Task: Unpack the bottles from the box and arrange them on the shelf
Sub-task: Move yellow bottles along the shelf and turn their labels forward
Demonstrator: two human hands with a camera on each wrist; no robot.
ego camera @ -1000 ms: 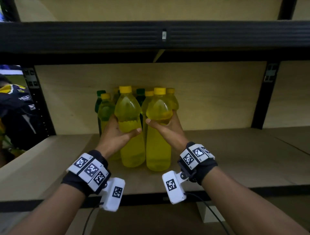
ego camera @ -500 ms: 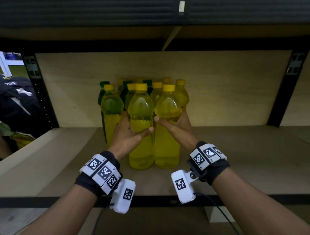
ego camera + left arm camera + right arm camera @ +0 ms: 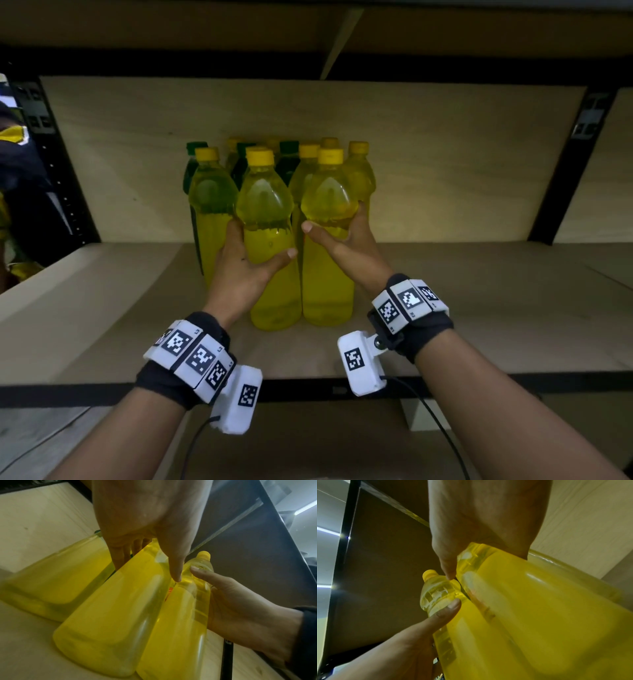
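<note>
Two yellow bottles with yellow caps stand upright, side by side, at the front of a cluster on the wooden shelf [image 3: 479, 308]. My left hand [image 3: 245, 260] grips the left yellow bottle [image 3: 270, 274] around its middle, thumb across the front. My right hand [image 3: 346, 243] grips the right yellow bottle [image 3: 327, 284] just below its shoulder. In the left wrist view the left hand [image 3: 145, 536] wraps the left bottle [image 3: 111, 615], with the right hand [image 3: 240, 608] on the right bottle [image 3: 180, 628]. The right wrist view shows the right bottle [image 3: 539, 615] and the left bottle [image 3: 440, 592].
Behind the held pair stand several more bottles: a yellow one [image 3: 210, 219] at the left and green-capped dark ones [image 3: 191, 161] at the back. Black shelf posts [image 3: 561, 171] flank the bay. The upper shelf [image 3: 308, 34] hangs close overhead. A person in dark clothing [image 3: 20, 171] is at the far left.
Both hands have pushed their bottles a little deeper onto the shelf, up against the cluster. The head camera moved closer and lower, so the upper shelf edge left the view.
</note>
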